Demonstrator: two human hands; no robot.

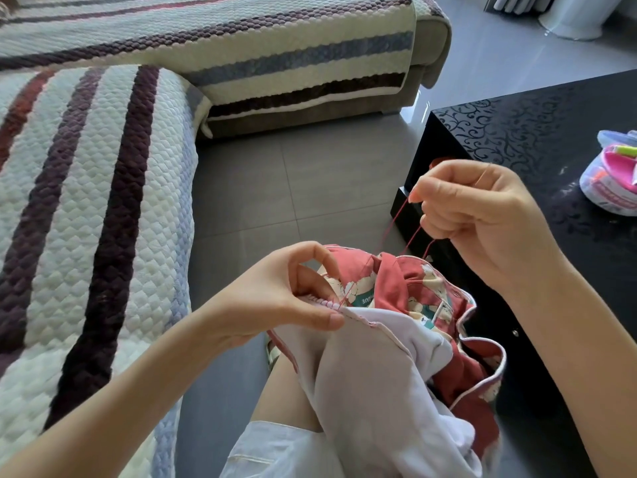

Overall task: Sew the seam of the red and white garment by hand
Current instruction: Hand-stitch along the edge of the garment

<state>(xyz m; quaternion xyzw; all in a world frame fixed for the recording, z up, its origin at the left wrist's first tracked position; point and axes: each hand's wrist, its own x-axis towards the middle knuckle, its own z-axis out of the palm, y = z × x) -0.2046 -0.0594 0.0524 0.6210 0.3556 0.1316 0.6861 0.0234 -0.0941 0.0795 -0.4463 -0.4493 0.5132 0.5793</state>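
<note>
The garment (396, 343) lies bunched across your lap: soft red cloth printed with white flowers, its pale lining turned up. Your left hand (275, 298) pinches the seam (358, 318) between thumb and curled forefinger, likely to hold the corded edge flat and firm for stitching. Your right hand (482, 219) is raised above it, fingers curled round the thin red thread (393, 226), which runs taut down to the cloth, probably to draw a stitch snug. I cannot make out the needle. A glossy black table (517, 132) stands on your right.

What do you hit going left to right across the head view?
Sofa, left hand pinching the garment, right hand holding red thread, tub on the black table.
</note>
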